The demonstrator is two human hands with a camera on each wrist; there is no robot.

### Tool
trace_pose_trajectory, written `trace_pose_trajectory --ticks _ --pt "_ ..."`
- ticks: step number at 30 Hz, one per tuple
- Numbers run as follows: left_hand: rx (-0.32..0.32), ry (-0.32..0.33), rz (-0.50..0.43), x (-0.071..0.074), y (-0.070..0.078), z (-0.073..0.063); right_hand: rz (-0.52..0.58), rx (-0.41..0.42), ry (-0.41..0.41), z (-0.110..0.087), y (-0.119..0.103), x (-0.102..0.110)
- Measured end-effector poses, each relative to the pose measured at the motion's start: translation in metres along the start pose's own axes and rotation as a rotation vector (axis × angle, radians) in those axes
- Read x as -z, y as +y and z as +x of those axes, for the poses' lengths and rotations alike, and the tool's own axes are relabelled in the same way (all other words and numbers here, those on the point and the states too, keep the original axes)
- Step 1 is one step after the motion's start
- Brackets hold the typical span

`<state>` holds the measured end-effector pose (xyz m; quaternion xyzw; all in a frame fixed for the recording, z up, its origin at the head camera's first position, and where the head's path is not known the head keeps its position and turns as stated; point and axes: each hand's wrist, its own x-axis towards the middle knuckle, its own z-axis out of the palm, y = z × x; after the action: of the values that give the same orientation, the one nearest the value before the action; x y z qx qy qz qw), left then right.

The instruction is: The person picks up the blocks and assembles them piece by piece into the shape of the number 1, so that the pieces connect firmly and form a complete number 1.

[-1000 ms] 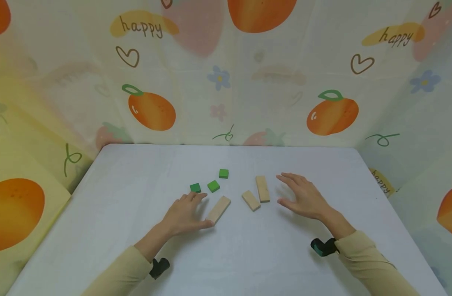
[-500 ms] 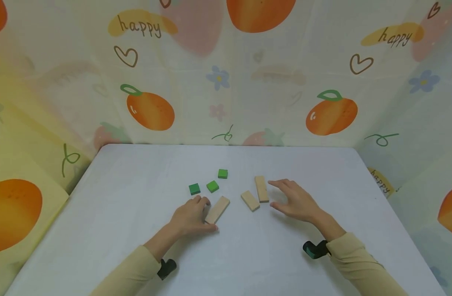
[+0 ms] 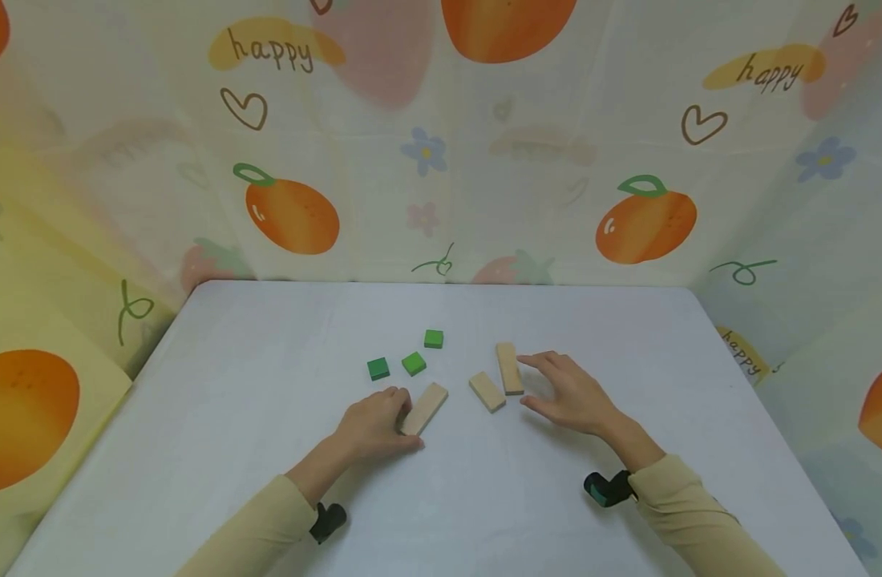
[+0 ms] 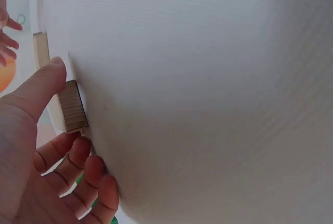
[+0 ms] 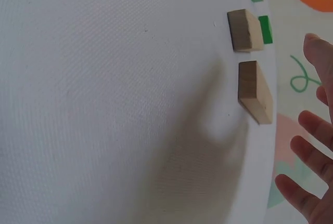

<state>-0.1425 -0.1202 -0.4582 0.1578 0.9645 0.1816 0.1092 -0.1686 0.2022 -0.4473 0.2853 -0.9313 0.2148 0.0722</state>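
My left hand (image 3: 376, 423) is at a plain wooden block (image 3: 425, 409) that lies slanted on the white table. Its thumb is at the block's near end and its curled fingers are along the left side. In the left wrist view, the end of this wooden block (image 4: 73, 107) shows between thumb and index finger. My right hand (image 3: 574, 394) hovers beside a longer upright-lying wooden block (image 3: 509, 369), fingers spread and nothing held. Just left of that block lies a shorter wooden block (image 3: 487, 392). The right wrist view shows the right hand's fingers (image 5: 315, 156) apart from the blocks.
Beyond the left hand lie a dark green block (image 3: 378, 369) and two lighter green blocks, one nearer (image 3: 414, 363) and one farther back (image 3: 434, 339). A fruit-patterned cloth (image 3: 484, 200) rises behind the white table (image 3: 304, 320).
The left hand has moved right and its fingers have curled in around the slanted wooden block. The right hand has moved left, closer to the long wooden block. The blocks have stayed put.
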Motion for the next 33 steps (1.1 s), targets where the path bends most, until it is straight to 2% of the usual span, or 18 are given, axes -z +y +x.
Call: trace_pose_trajectory --ticks 13,20,27,33 --pt "-0.121 -0.009 -0.006 0.001 0.002 0.001 0.026 0.118 0.061 0.002 0.001 -0.007" --pt "-0.175 -0.005 0.01 -0.002 0.003 0.003 0.037 0.144 0.022 0.005 0.001 -0.011" --pt "-0.199 -0.048 0.001 -0.003 0.01 0.005 0.012 0.186 -0.01 0.009 0.0 -0.015" --pt "-0.251 -0.06 -0.001 -0.005 0.018 0.005 0.003 0.206 -0.034 0.013 -0.001 -0.017"
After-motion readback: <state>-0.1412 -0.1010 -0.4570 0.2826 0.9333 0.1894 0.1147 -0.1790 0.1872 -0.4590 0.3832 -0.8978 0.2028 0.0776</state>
